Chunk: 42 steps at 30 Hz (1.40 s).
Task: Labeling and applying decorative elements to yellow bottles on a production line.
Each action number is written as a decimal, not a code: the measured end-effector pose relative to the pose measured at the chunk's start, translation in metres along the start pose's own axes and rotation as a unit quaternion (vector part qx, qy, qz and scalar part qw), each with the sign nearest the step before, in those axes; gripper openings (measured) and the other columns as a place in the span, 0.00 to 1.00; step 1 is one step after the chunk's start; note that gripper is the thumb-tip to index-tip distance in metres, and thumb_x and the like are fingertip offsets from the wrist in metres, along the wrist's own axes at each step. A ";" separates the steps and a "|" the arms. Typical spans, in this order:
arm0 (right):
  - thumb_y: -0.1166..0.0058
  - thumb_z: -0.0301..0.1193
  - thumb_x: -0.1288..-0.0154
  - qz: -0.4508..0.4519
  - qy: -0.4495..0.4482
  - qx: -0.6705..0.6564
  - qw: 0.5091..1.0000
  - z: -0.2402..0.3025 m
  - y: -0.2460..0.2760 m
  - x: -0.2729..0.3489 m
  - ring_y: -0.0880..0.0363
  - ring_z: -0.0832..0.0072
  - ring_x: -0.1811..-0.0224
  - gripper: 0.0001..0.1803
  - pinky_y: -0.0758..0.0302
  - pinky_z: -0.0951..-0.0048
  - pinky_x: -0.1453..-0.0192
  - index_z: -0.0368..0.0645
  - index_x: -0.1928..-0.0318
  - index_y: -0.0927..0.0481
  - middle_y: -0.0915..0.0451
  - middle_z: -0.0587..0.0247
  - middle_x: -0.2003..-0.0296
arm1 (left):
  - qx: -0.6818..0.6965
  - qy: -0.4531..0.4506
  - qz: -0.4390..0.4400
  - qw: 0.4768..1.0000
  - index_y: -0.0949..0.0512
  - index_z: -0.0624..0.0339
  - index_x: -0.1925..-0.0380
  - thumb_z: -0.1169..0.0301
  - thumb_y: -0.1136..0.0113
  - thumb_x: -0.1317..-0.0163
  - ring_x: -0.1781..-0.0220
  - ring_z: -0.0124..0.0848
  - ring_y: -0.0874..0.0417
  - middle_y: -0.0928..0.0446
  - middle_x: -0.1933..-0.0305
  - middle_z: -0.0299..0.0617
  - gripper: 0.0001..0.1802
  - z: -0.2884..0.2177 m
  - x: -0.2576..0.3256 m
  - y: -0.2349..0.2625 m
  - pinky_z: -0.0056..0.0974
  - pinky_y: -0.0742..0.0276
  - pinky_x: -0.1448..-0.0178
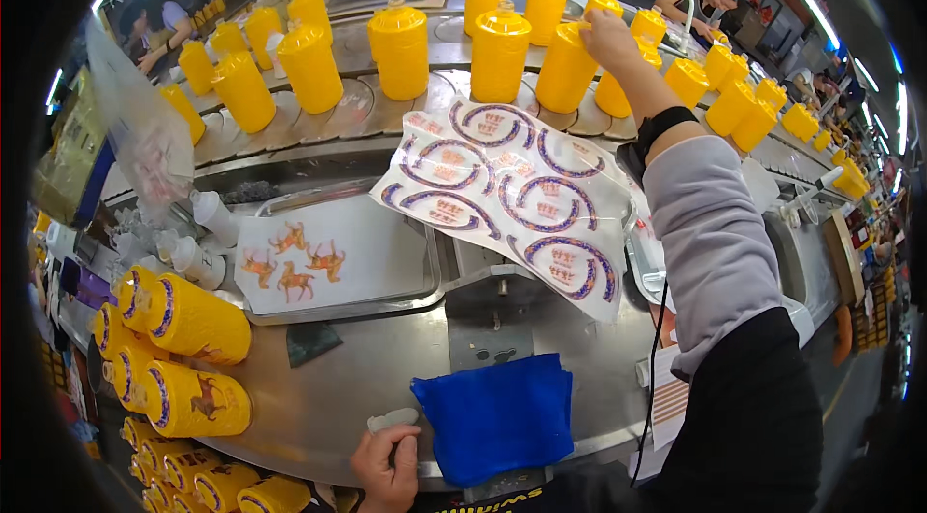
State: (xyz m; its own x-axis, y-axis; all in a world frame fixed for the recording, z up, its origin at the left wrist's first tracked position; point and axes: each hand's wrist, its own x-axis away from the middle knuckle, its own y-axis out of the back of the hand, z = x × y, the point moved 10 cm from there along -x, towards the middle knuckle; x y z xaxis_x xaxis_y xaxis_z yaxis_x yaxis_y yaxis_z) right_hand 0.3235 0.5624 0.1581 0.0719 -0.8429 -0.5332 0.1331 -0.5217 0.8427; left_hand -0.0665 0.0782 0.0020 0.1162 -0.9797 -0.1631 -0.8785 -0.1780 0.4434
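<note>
Up at the top right of centre, here's the right hand (606,42) at the top of a yellow bottle (565,73), fingers bent inward; whether they truly grip it or only touch, I can't quite tell from this angle. That bottle stands upright, neck end up, long axis vertical, in a row of yellow bottles on the conveyor (357,102). Down at lower centre, the left hand (386,465) sits half curled beside a pale scrap (394,419), its grip unclear, with a blue cloth (497,416) just to the right on the metal counter (357,387). And the labels! A white sheet (526,160) mid-frame carries curved purple bands and reddish lettering; left of it, a decal sheet (362,242) shows four orange-brown horses. Lower left, decorated bottles (198,402) lie sideways, necks pointing left, wearing purple bands.
</note>
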 end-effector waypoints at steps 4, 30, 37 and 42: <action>0.41 0.38 0.37 -0.054 0.008 -0.004 0.999 -0.007 0.019 0.010 0.21 0.54 0.52 0.15 0.25 0.58 0.47 0.41 0.57 0.23 0.21 0.50 0.58 | 0.018 -0.009 0.004 1.000 0.19 0.65 0.67 0.76 0.46 0.35 0.68 0.29 0.25 0.22 0.69 0.42 0.07 -0.004 -0.003 -0.001 0.32 0.31 0.63; 0.38 0.26 0.41 -0.002 0.266 -0.452 0.851 0.323 0.202 0.326 0.24 0.56 0.62 0.09 0.24 0.63 0.56 0.40 0.67 0.27 0.26 0.56 0.68 | -0.045 -0.292 -0.115 0.948 0.50 0.66 0.29 0.60 0.22 0.52 0.29 0.47 0.36 0.42 0.29 0.55 0.57 -0.078 -0.034 0.030 0.47 0.41 0.26; 0.47 0.26 0.32 0.126 0.156 -0.200 0.959 0.155 0.114 0.230 0.21 0.56 0.54 0.13 0.25 0.63 0.49 0.45 0.49 0.17 0.22 0.52 0.58 | 0.227 -0.174 -0.089 0.954 0.51 0.58 0.29 0.56 0.25 0.51 0.28 0.45 0.38 0.43 0.30 0.52 0.57 -0.023 -0.026 0.050 0.48 0.41 0.25; 0.52 0.27 0.33 0.293 0.050 0.110 0.948 0.059 0.011 0.228 0.33 0.59 0.33 0.21 0.27 0.57 0.37 0.62 0.43 0.19 0.31 0.54 0.40 | 0.210 -0.177 -0.092 0.957 0.54 0.58 0.28 0.50 0.24 0.52 0.27 0.46 0.39 0.47 0.28 0.53 0.61 -0.012 -0.021 0.049 0.48 0.42 0.25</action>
State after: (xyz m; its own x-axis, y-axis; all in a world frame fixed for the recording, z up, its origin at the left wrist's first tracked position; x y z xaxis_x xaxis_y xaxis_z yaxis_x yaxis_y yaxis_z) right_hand 0.2831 0.3565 0.0502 0.1642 -0.9858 0.0365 -0.1682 0.0085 0.9857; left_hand -0.1065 0.0890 0.0373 0.1883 -0.8291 -0.5264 -0.9755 -0.2198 -0.0028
